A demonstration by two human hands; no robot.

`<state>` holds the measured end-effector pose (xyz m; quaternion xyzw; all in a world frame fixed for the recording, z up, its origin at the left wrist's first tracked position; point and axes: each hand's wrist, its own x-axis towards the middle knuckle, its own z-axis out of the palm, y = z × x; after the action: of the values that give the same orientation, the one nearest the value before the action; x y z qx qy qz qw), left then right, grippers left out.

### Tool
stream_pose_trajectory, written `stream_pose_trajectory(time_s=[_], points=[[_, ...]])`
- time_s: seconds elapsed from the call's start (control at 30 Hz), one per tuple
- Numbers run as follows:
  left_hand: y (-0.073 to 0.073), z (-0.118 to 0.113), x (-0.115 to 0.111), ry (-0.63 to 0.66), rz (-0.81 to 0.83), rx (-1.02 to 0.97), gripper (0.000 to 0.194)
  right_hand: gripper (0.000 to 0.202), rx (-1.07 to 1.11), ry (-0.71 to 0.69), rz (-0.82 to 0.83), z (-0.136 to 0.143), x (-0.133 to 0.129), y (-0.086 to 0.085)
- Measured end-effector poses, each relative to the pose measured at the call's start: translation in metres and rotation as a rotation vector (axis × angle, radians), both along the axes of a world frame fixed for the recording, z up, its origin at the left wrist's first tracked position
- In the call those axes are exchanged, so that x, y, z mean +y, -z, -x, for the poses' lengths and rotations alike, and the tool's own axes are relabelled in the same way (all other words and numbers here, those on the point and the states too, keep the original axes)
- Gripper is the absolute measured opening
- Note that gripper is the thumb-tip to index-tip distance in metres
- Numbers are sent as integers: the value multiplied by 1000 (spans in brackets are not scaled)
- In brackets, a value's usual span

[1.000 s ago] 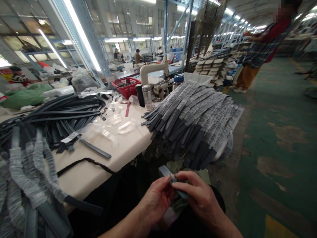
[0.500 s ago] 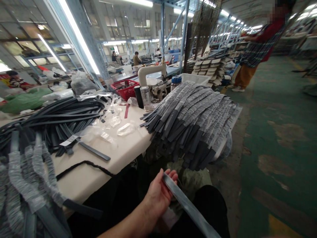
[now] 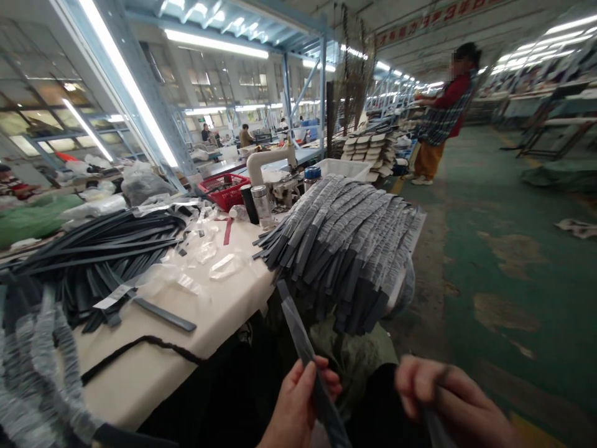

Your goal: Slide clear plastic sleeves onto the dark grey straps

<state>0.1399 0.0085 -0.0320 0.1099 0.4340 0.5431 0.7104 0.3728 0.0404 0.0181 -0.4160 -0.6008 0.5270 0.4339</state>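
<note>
My left hand (image 3: 303,398) pinches a flat dark grey strip (image 3: 298,326) between thumb and fingers. The strip's free end points up and away, with thin clear plastic film on its surface. To the right, my right hand (image 3: 443,395) is blurred and closed round a greyish strip end that hangs below the fingers. Whether both ends belong to one strip is hidden by the lower frame edge. Beyond my hands lies a large fanned bundle of grey strips (image 3: 345,249) in wrinkled clear sleeves.
On the cream table (image 3: 233,292) at left lie a heap of dark strips (image 3: 116,236), plastic scraps and a black cord (image 3: 149,339). A sewing machine (image 3: 270,165), red basket (image 3: 224,190) and glass jar (image 3: 262,205) stand behind. A person (image 3: 438,118) stands at the right.
My right hand has come into view at lower right. My left hand has turned from palm-up to a pinch lower down, and the strip's end now reaches up past it. The camera view has shifted right.
</note>
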Motion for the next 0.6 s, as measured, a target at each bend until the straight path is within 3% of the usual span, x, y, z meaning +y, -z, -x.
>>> stream_pose_trajectory(time_s=[0.1,0.17,0.33,0.4,0.5,0.6], points=[[3,4,-4,135,-98,106,46,23,184,-213,191,46,29,-7],[0,8,-6,199,-162,185,47,20,255,-282,196,72,49,-12],[-26,24,-2,428,-284,379,41,23,379,-257,155,104,76,-27],[-39,29,5,381,-325,422,41,24,367,-201,108,112,76,-32],[-58,31,17,214,-416,435,46,27,305,-137,46,125,66,-33],[-67,26,24,135,-442,448,43,28,214,-140,-30,136,52,-29]])
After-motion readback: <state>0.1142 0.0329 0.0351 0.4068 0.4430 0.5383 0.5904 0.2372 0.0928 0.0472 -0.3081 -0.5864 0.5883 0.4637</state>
